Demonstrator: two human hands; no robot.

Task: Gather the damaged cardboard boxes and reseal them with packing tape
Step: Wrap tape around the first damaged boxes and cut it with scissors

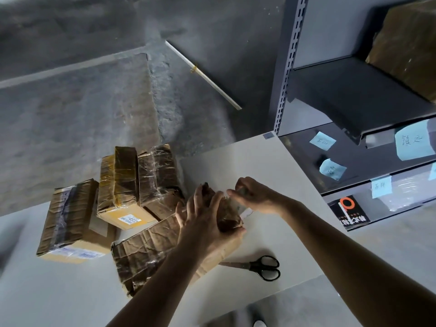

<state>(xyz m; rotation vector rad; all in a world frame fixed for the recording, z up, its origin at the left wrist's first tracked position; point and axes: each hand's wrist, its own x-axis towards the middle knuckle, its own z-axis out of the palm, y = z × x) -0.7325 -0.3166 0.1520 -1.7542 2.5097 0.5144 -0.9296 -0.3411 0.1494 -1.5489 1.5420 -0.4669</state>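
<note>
Currently I am logging this from my remote station, biggest item first.

**Boxes:** four damaged cardboard boxes are sitting gathered at the table's left side.
- The crumpled box [146, 253] is lying nearest, partly under the left forearm.
- The long box [70, 220] is lying to its left.
- The yellow-taped box [120, 185] and the film-wrapped box [160, 171] are standing side by side just beyond, touching.

**Tape roll** [230, 213]: brown, being held above the crumpled box's right end.

**Left hand** [205, 223]: fingers are curling round the roll, gripping it.

**Right hand** [254, 197]: fingertips are pinching what looks like the tape's free end, just right of the roll. The strip itself is too faint to trace.

**Step:** I am judging that the gathering is done and the tape is being started for the crumpled box. The next move, I am reckoning, is calling for drawing out a length, laying it along the torn seam and pressing it flat, with the scissors doing the cutting.

**Surroundings:**
- The concrete floor [94, 114] is stretching far and left.
- The grey shelving [354, 95] is standing at right, carrying a brown parcel [408, 43] up top.
- The white table [271, 161] is bearing everything.
- A thin white rod [205, 76] is lying on the far floor.
- Black-handled scissors [262, 266] are lying near right, blades reaching under the crumpled box.
- Blue paper notes [322, 140] are sticking to the lower shelves.
</note>
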